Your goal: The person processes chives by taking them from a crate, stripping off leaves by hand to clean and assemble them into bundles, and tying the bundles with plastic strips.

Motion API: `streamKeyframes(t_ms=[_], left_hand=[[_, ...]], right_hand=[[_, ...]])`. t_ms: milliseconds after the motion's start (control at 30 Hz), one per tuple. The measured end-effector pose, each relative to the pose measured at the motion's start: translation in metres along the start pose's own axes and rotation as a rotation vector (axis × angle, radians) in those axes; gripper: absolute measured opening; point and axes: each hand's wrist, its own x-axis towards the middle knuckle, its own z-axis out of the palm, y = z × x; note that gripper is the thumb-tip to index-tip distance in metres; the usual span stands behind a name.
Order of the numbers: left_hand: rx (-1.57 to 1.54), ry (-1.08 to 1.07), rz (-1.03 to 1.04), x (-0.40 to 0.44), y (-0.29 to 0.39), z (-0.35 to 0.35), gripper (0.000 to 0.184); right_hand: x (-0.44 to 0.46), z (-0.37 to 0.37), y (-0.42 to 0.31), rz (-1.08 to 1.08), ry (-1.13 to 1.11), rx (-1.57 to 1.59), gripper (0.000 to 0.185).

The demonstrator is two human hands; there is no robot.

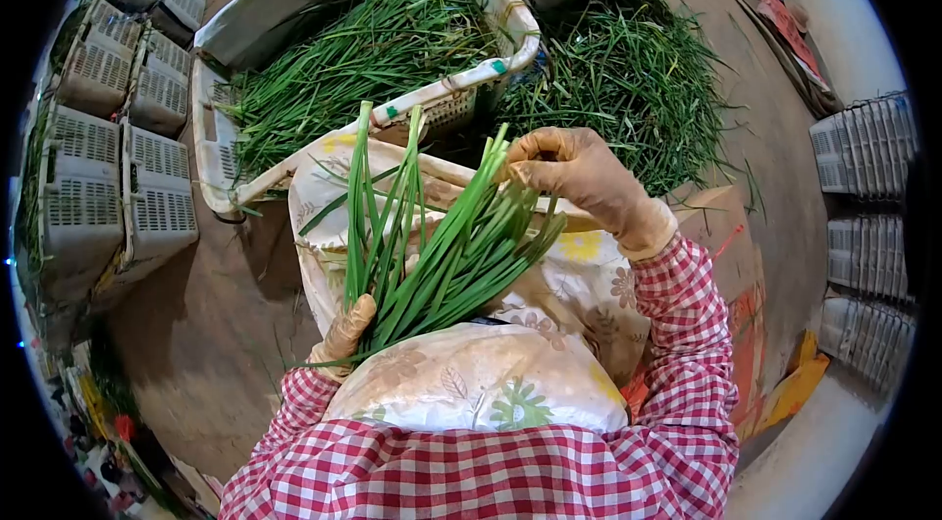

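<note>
A bunch of green garlic chives (442,265) fans upward over my lap, its pale cut ends pointing away from me. My left hand (345,332), in a stained glove, is closed around the lower left part of the bunch, with its fingers mostly hidden behind the leaves. At the upper right tips, my right hand (585,177), also gloved, has thumb and forefinger pinched together against the stalks. A flower-patterned apron (471,378) covers my lap beneath the bunch.
Ahead stands a large white plastic crate (218,142) of loose chives. A heap of chive leaves (628,88) lies on the floor to its right. Stacked crates (162,177) line the left side, and more crates (868,235) stand at the right. Cardboard (721,245) lies beside my right arm.
</note>
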Motion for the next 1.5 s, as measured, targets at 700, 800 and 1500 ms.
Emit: streamKeyframes(t_ms=[700, 800, 1500], left_hand=[[-0.185, 0.095, 0.125, -0.011, -0.029, -0.034, 0.059], [-0.221, 0.076, 0.173, -0.009, -0.032, -0.037, 0.06], [1.627, -0.432, 0.295, 0.045, 0.069, 0.066, 0.077]], right_hand=[[0.013, -0.091, 0.008, -0.987, 0.844, -1.469, 0.018], [-0.015, -0.126, 0.001, -0.245, 1.17, -1.444, 0.04], [0.059, 0.059, 0.102, -0.369, -0.405, 1.371, 0.063]])
